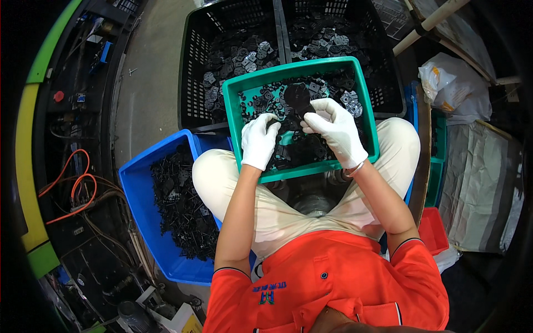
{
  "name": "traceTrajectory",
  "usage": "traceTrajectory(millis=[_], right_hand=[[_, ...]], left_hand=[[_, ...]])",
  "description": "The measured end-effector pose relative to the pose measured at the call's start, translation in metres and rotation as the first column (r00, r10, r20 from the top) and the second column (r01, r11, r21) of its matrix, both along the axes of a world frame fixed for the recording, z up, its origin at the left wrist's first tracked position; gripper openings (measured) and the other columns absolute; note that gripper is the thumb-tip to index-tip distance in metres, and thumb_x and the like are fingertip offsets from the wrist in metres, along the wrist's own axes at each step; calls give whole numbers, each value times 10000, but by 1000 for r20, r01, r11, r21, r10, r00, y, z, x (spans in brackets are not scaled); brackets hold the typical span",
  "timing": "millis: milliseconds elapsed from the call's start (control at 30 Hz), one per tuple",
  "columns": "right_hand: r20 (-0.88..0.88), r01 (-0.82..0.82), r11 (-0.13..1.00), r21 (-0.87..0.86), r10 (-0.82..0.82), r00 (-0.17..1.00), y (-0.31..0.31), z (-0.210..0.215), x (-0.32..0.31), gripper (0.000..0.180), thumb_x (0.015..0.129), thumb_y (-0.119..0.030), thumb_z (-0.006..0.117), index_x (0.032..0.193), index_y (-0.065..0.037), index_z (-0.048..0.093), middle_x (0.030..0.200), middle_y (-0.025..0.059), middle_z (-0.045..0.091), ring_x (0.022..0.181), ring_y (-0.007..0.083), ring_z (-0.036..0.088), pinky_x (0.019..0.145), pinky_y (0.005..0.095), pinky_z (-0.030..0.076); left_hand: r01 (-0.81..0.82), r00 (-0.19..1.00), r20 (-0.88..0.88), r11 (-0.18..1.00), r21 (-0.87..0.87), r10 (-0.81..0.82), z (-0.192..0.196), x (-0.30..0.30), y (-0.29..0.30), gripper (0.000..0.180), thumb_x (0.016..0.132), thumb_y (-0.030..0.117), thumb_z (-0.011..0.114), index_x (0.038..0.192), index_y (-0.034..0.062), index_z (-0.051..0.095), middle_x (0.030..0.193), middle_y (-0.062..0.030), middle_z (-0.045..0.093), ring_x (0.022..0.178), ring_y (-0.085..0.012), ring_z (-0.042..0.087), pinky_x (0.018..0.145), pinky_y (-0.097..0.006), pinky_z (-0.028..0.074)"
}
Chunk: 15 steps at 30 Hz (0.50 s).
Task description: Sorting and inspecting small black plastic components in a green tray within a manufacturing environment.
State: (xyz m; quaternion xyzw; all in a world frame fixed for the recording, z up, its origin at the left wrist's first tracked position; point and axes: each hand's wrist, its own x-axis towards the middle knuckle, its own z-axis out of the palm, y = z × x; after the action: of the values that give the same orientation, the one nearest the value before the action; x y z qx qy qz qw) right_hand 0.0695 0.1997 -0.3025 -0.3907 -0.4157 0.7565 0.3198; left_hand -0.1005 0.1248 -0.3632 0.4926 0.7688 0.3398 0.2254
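A green plastic tray rests across my knees, with many small black plastic parts in it and bits of its green floor showing between them. My right hand, in a white glove, pinches a round black plastic part by its lower edge, over the middle of the tray. Also gloved in white, my left hand is over the tray's left side. Its thumb and fingers curl close together, and whatever lies between them is too dark and small to make out.
Beyond the tray stand black perforated crates of flat black parts. A blue bin of dark thin pieces is at my left. Machinery with orange tubing lines the far left. On the right are a plastic bag, a red bin and cardboard.
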Motion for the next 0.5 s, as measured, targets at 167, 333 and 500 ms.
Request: traceTrajectory(millis=[167, 333, 500], right_hand=[[97, -23, 985, 169, 6, 995, -5, 2, 1, 278, 810, -84, 641, 1029, 48, 531, 836, 71, 605, 750, 106, 601, 666, 240, 501], [81, 0, 987, 162, -13, 997, -6, 0, 0, 276, 812, -85, 637, 1029, 47, 532, 839, 71, 610, 741, 107, 602, 664, 235, 499], [36, 34, 999, -4, -34, 999, 0, 6, -3, 291, 821, -99, 632, 1048, 50, 528, 882, 95, 612, 759, 147, 620, 686, 260, 517]], left_hand=[[36, 989, 142, 996, 81, -47, 8, 8, 2, 223, 822, 94, 592, 1035, 29, 597, 859, -59, 649, 661, -111, 552, 636, -246, 451], [-26, 821, 571, 1000, 16, 12, 19, 5, 3, 261, 874, 92, 536, 1119, 2, 547, 957, -60, 616, 684, -107, 572, 620, -210, 451], [-125, 419, 907, 992, 30, 25, 31, -2, 0, 376, 899, 77, 488, 1235, -73, 414, 992, -144, 563, 783, -181, 611, 659, -251, 490]])
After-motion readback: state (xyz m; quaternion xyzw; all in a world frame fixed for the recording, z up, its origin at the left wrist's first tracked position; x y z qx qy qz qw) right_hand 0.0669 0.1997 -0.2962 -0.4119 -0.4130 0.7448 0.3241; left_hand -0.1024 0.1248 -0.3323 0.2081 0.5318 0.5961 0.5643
